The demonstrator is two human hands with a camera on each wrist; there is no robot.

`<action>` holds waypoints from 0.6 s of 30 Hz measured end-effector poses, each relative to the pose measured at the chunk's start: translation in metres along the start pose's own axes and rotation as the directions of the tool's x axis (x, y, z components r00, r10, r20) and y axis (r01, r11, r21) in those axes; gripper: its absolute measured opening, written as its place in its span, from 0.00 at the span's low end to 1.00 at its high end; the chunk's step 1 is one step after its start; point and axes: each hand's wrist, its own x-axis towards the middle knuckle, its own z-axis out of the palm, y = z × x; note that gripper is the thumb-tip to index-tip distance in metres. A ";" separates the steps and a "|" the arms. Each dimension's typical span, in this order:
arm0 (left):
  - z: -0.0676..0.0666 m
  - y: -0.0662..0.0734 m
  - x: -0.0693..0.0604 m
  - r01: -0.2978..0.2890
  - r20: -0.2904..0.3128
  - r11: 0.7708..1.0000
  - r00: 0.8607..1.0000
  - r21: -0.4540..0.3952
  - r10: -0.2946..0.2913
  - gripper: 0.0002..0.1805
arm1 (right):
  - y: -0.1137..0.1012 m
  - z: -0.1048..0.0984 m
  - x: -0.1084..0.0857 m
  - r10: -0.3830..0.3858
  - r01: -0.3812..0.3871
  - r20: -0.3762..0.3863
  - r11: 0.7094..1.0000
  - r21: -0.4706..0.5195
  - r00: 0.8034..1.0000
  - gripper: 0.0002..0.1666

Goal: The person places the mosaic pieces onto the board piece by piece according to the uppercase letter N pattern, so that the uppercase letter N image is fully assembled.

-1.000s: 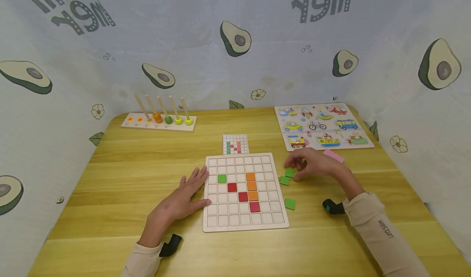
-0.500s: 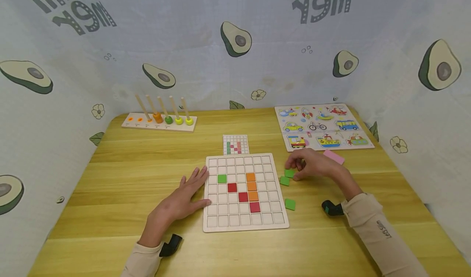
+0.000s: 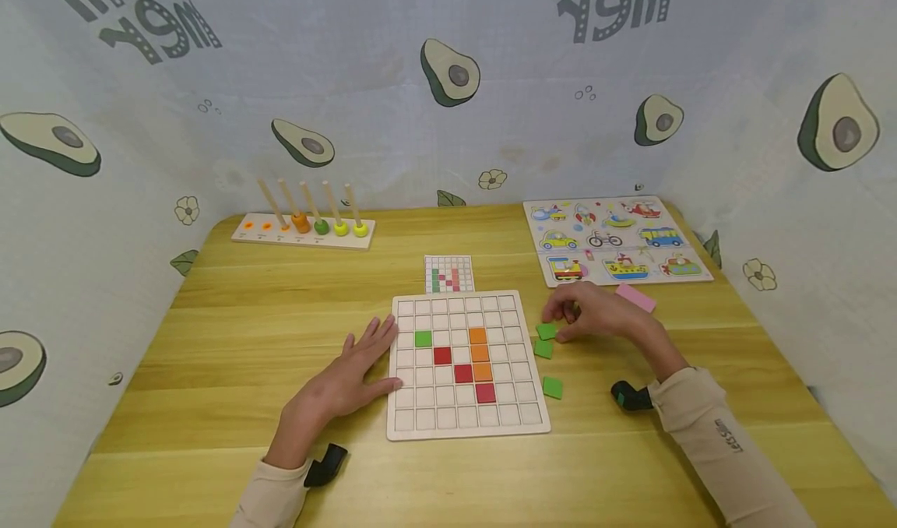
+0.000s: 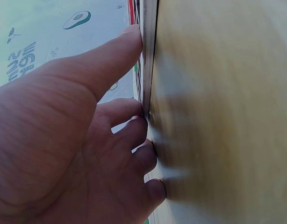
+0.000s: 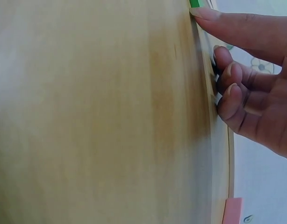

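A wooden grid board (image 3: 520, 419) lies in the head view with green, red and orange square tiles in several cells. My left hand (image 3: 346, 384) rests at its left edge, fingers spread and thumb touching the side. At the board's right lie three loose green tiles. My right hand (image 3: 592, 310) is at the farthest green tile (image 3: 546, 331), which adjoins or slightly overlaps a second green tile (image 3: 543, 349). A third green tile (image 3: 552, 388) lies nearer. In the right wrist view the thumb touches a green tile (image 5: 194, 3); other fingers curl loosely, and the index finger is mostly hidden.
A small pattern card (image 3: 448, 262) lies behind the board. A picture puzzle (image 3: 596, 254) stands at the back right, with a pink block (image 3: 635, 298) in front. A peg counting stand (image 3: 262, 236) with rings is at the back left.
Under the right thumb, the farthest green tile has slid a little left. The second green tile has shifted slightly toward me and turned. The left hand has stayed in place.
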 end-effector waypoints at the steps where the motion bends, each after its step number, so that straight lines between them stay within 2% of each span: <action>1: 0.000 0.000 0.000 0.001 -0.001 1.000 1.000 0.003 -0.001 0.47 | 0.000 0.000 0.000 0.002 -0.002 -0.001 1.000 -0.002 1.000 0.13; 18: 0.000 -0.001 0.001 0.001 0.007 1.000 1.000 0.005 -0.001 0.47 | 0.000 -0.001 0.001 -0.005 0.005 0.001 0.999 -0.038 1.000 0.13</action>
